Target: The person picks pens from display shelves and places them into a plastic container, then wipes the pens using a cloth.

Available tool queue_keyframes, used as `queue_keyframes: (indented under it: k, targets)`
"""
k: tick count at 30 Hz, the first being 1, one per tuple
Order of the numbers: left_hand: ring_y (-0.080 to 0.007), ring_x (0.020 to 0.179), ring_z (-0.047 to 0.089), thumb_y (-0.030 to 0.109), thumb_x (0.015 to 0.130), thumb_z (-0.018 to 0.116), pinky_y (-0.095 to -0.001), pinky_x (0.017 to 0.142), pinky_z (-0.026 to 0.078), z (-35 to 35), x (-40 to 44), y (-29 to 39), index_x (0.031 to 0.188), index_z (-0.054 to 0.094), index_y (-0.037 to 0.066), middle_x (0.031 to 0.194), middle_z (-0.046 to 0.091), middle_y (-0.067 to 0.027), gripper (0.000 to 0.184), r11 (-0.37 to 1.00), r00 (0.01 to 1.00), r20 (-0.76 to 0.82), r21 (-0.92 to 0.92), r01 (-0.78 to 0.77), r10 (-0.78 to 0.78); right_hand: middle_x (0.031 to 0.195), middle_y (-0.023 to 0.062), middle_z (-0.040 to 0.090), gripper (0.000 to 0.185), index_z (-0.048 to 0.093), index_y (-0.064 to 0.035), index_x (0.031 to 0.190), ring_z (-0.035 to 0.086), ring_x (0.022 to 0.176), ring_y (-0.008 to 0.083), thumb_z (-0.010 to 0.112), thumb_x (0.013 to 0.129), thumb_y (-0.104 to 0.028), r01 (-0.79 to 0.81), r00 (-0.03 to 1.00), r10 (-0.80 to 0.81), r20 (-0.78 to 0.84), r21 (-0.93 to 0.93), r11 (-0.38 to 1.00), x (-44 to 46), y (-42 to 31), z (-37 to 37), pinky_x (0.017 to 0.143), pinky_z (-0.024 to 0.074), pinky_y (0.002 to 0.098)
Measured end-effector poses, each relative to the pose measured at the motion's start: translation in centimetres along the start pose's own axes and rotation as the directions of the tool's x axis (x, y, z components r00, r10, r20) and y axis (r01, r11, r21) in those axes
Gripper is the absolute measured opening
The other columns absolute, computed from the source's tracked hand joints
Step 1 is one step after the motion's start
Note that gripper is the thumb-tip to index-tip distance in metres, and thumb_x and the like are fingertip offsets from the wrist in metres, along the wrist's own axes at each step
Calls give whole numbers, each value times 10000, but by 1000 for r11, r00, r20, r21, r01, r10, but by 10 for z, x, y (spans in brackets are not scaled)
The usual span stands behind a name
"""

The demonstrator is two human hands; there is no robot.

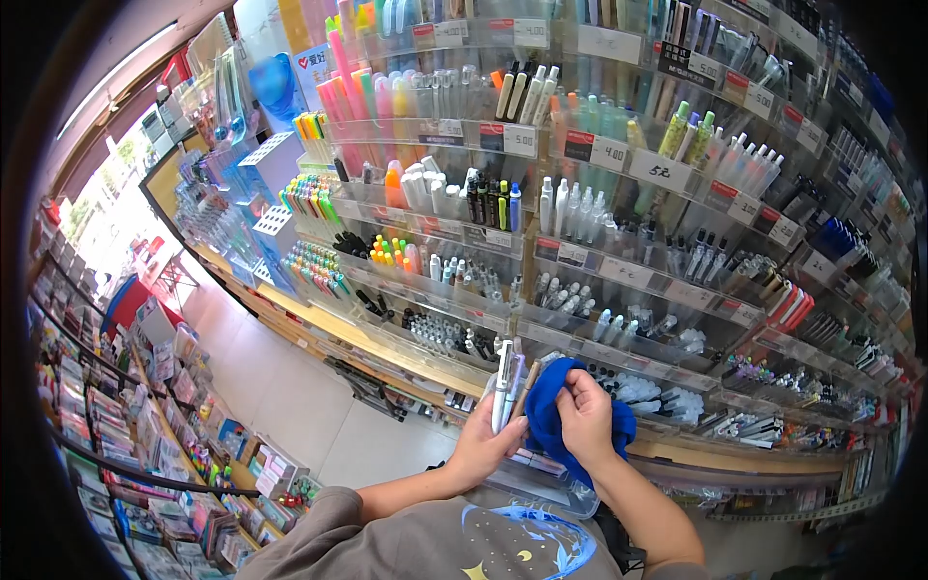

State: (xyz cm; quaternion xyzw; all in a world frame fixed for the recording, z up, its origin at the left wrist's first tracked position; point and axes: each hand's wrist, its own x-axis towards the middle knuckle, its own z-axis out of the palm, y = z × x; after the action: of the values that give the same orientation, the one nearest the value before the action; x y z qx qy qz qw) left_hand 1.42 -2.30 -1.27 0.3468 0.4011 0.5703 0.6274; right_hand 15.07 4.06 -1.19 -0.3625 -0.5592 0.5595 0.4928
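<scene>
Grey-brown shirt point(425, 541) closest, w/ moon & star print; then 2 hands, pens & blue cloth.

L hand point(483, 443) just past shirt, fingers curled round a few pens point(502, 389), held abt upright; one's brown, nearest the cloth. R hand point(586, 418) beside it, thumb & fingers pinching the blue cloth point(547, 411), which hangs bunched btwn the hands & down behind R wrist. Pens & cloth both up in front of the shelves point(623, 273), i.e. clear tiers packed w/ markers & other stationery, price tags point(609, 152) along the fronts. Off left: display racks point(145, 454), pale tile floor point(309, 406), bright doorway point(101, 188) farthest.
</scene>
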Motion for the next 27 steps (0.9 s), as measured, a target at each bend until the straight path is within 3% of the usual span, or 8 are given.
queue_keyframes:
  k: [2,6,7,10,14,20,24,27]
  targets:
    - [-74,505,412,58,845,537,-201,433,331,4,-1,3,1066,408,55,720,460,-9,256,1000,1000,-3,-16,12,-12,833,11,570,133,523,14,945,525,716,52,506,820,57,4,999,-6,-32,-45,999,1,0,-2,633,425,179]
    - [-74,502,415,60,845,539,-202,433,332,1,0,1,1052,402,57,721,459,-8,249,1000,998,-57,-16,1,-2,809,7,571,140,528,14,960,530,700,53,499,825,37,35,999,-36,25,52,998,-2,-1,11,628,430,186]
    - [-74,501,416,62,845,539,-202,433,333,-1,0,1,1048,401,58,719,460,-9,246,1000,999,-52,-26,6,-8,796,6,570,137,530,11,956,535,700,56,495,825,33,26,999,-25,-23,61,998,-4,-6,17,631,435,194]
    - [-75,499,420,66,847,538,-202,433,334,-1,0,0,1037,400,61,711,464,-12,235,998,999,-23,-52,23,-24,774,2,564,123,532,12,945,538,707,57,489,832,30,-25,999,25,26,-11,1000,1,0,4,630,436,195]
    - [-77,497,423,62,849,533,-201,433,333,5,-1,8,1031,404,64,695,469,-13,223,998,999,4,-39,53,-53,738,-11,565,110,543,14,919,526,673,50,458,852,30,-42,996,42,-79,7,999,4,2,-3,612,426,184]
    - [-77,498,426,71,846,541,-202,433,338,-2,1,3,1037,404,63,702,490,-34,236,999,999,-25,-18,36,-37,886,22,562,159,513,6,974,514,809,50,469,831,59,-42,997,36,65,94,995,-2,-12,10,703,418,190]
    - [-76,500,428,82,842,551,-202,433,344,1,0,4,1032,404,61,706,497,-46,241,999,999,-13,-17,38,-38,784,5,572,134,514,15,960,525,695,38,474,837,48,-54,998,54,-13,22,998,2,-2,0,599,413,165]
    - [-76,502,428,89,845,548,-202,436,347,0,-1,4,1029,404,55,706,493,-41,235,998,998,11,-13,55,-55,778,10,583,99,532,-1,930,516,649,36,456,878,-37,-105,968,156,-196,246,964,10,5,-2,573,415,166]
